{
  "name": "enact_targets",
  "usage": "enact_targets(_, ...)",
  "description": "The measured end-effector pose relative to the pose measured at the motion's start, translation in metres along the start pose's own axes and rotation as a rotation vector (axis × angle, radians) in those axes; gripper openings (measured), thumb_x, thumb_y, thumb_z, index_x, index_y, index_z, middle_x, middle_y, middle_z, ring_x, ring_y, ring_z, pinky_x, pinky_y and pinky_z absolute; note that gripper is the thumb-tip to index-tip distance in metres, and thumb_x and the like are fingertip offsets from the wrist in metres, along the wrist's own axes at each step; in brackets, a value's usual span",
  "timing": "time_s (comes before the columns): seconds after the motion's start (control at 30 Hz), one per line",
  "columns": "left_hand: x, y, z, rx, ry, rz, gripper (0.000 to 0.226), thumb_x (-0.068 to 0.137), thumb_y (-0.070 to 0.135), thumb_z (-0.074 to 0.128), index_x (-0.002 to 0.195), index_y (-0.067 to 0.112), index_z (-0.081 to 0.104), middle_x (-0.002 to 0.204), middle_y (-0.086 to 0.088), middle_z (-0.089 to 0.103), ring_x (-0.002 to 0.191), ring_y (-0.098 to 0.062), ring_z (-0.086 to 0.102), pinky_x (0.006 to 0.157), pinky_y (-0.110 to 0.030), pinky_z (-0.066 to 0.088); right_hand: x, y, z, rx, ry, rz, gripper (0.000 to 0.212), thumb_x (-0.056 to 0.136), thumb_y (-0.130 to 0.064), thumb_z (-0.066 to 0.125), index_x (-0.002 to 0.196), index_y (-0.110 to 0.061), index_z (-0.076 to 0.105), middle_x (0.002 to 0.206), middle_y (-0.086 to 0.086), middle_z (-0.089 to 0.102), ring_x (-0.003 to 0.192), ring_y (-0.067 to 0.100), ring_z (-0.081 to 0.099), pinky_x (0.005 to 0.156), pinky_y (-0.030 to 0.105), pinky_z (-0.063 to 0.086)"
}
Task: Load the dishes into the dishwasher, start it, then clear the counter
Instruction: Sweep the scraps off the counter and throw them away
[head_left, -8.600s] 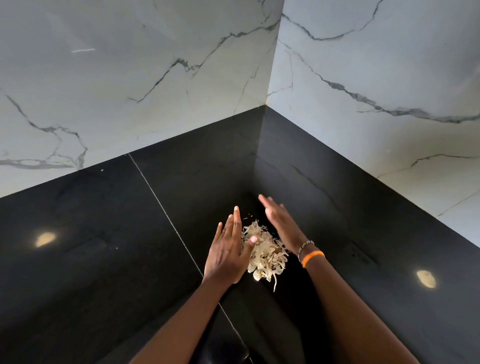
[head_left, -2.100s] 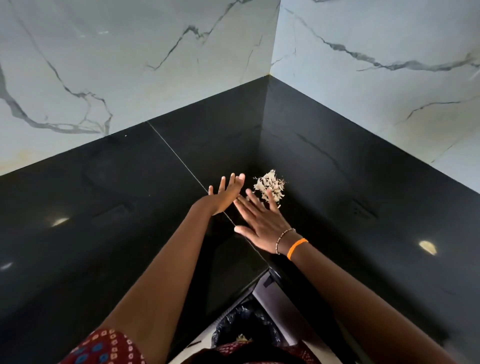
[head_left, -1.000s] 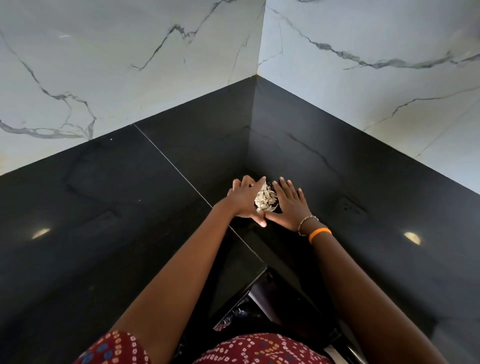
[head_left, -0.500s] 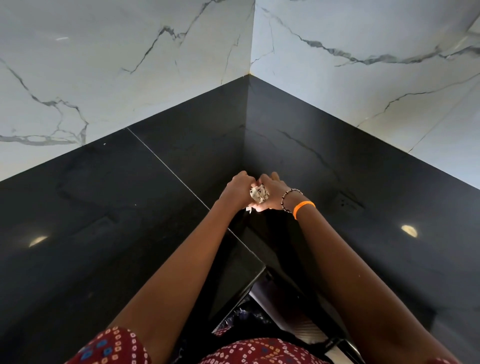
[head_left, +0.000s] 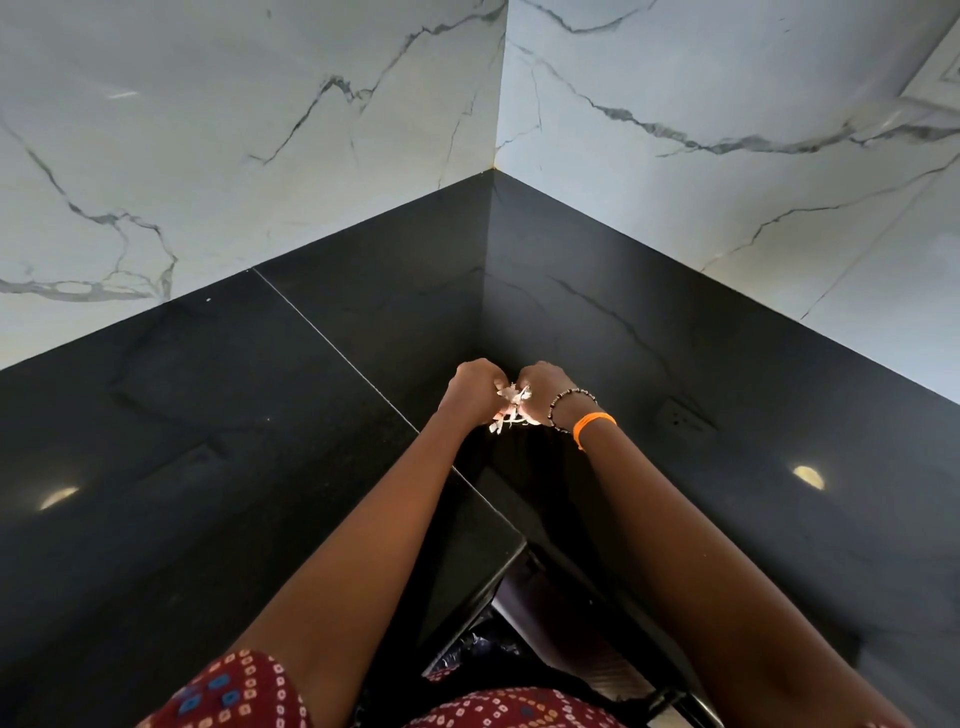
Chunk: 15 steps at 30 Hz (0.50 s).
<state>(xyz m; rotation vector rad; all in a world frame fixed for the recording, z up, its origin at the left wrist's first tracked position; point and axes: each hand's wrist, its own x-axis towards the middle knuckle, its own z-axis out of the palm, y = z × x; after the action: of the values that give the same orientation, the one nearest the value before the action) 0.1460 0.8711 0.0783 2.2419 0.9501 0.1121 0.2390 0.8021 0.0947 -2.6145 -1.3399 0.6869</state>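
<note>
scraps gathered in both hands at the corner of the surface

we judged this to be the last part of the task, clearing the surface: the loading and starting of the dishwasher could not be checked from this view. the left hand (head_left: 474, 387) and the right hand (head_left: 540, 389) were side by side, knuckles up, fingers curled inward, with a small clump of pale scraps (head_left: 511, 404) squeezed between them. each grip was narrow and closed round the scraps, which poked out between and below the two hands. the clump sat near the inner corner of the black surface (head_left: 208, 441), and we could not tell whether it was lifted clear or touching.

the clump was a loose bundle with no clear front; its longer run seemed to go downward, toward the person, with a few strands trailing at the low end.

the next move, we judged, called for keeping the hands pressed together and carrying the bundle back over the edge to the dark bag (head_left: 478, 649) seen below, without shedding bits.
</note>
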Motion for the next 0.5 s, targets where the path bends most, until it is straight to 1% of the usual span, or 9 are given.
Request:
enact_targets(0.07, -0.001, -0.002, -0.003, -0.072, 0.001, -0.001, 0.02, 0.08, 0.007, 0.07, 0.1, 0.002, 0.07, 0.097, -0.012, 0.068, 0.084, -0.021, 0.065, 0.071, -0.025, 0.051, -0.002, 0.0, -0.005, 0.028, 0.008, 0.03, 0.024, 0.086, -0.002, 0.056, 0.108, -0.001, 0.064, 0.111, 0.016, 0.065, 0.104, 0.028, 0.06, 0.075, 0.025, 0.044)
enact_targets(0.13, -0.003, -0.003, -0.006, -0.172, 0.008, -0.046, 0.018, 0.079, 0.005, 0.071, 0.096, -0.001, 0.07, 0.081, -0.006, 0.064, 0.072, -0.014, 0.059, 0.061, -0.018, 0.045, -0.005, 0.003, -0.01, 0.106, 0.035, 0.058, 0.029, 0.084, -0.002, 0.059, 0.113, -0.003, 0.064, 0.114, 0.015, 0.065, 0.106, 0.027, 0.061, 0.079, 0.024, 0.046)
enact_targets(0.17, -0.003, -0.003, -0.007, -0.221, 0.011, -0.076, 0.016, 0.079, 0.003, 0.07, 0.094, -0.003, 0.07, 0.077, -0.004, 0.062, 0.069, -0.012, 0.057, 0.06, -0.017, 0.046, -0.005, 0.005, -0.011, 0.146, 0.049, 0.071, 0.03, 0.084, -0.003, 0.06, 0.113, -0.003, 0.064, 0.114, 0.015, 0.065, 0.106, 0.027, 0.061, 0.08, 0.024, 0.046)
enact_targets(0.2, -0.003, -0.005, -0.007, -0.274, 0.013, -0.105, 0.014, 0.078, 0.002, 0.07, 0.09, -0.005, 0.069, 0.078, -0.004, 0.062, 0.071, -0.013, 0.06, 0.063, -0.021, 0.05, -0.006, 0.008, -0.012, 0.184, 0.066, 0.084, 0.029, 0.083, -0.004, 0.061, 0.112, -0.004, 0.065, 0.114, 0.015, 0.065, 0.106, 0.026, 0.061, 0.079, 0.024, 0.045)
enact_targets(0.27, -0.004, -0.006, -0.008, -0.382, 0.019, -0.142, 0.008, 0.077, -0.001, 0.07, 0.08, -0.007, 0.066, 0.091, -0.011, 0.066, 0.083, -0.022, 0.066, 0.077, -0.031, 0.057, -0.01, 0.013, -0.014, 0.279, 0.086, 0.109, 0.026, 0.082, -0.006, 0.063, 0.108, -0.005, 0.068, 0.11, 0.012, 0.067, 0.103, 0.024, 0.062, 0.078, 0.022, 0.044)
enact_targets(0.3, -0.006, -0.005, -0.009, -0.426, 0.021, -0.156, 0.005, 0.076, -0.001, 0.07, 0.076, -0.004, 0.066, 0.097, -0.013, 0.066, 0.087, -0.024, 0.067, 0.08, -0.033, 0.056, -0.013, 0.016, -0.014, 0.356, 0.091, 0.124, 0.024, 0.081, -0.007, 0.064, 0.104, -0.005, 0.069, 0.107, 0.011, 0.069, 0.099, 0.022, 0.063, 0.078, 0.022, 0.045)
enact_targets(0.37, -0.01, -0.004, -0.009, -0.518, 0.018, -0.184, 0.007, 0.077, -0.001, 0.071, 0.073, 0.003, 0.066, 0.101, -0.016, 0.066, 0.087, -0.023, 0.066, 0.08, -0.032, 0.056, -0.022, 0.021, -0.016, 0.603, 0.074, 0.16, 0.022, 0.082, -0.004, 0.064, 0.103, 0.0, 0.068, 0.104, 0.014, 0.068, 0.09, 0.02, 0.063, 0.083, 0.023, 0.047)
enact_targets(0.43, -0.017, -0.001, -0.009, -0.644, -0.005, -0.21, 0.005, 0.078, -0.001, 0.07, 0.082, 0.001, 0.067, 0.098, -0.017, 0.065, 0.081, -0.019, 0.065, 0.074, -0.025, 0.056, -0.035, 0.025, -0.016, 0.939, 0.032, 0.198, 0.025, 0.083, 0.005, 0.06, 0.108, 0.011, 0.061, 0.103, 0.02, 0.064, 0.092, 0.021, 0.06, 0.089, 0.026, 0.048)
enact_targets(0.5, -0.027, 0.005, -0.009, -0.766, -0.033, -0.24, 0.017, 0.08, -0.002, 0.068, 0.097, -0.005, 0.065, 0.098, -0.017, 0.064, 0.076, -0.014, 0.064, 0.068, -0.018, 0.056, -0.047, 0.03, -0.017, 1.161, 0.011, 0.221, 0.029, 0.085, 0.009, 0.056, 0.113, 0.017, 0.054, 0.093, 0.018, 0.061, 0.095, 0.023, 0.057, 0.09, 0.027, 0.046)
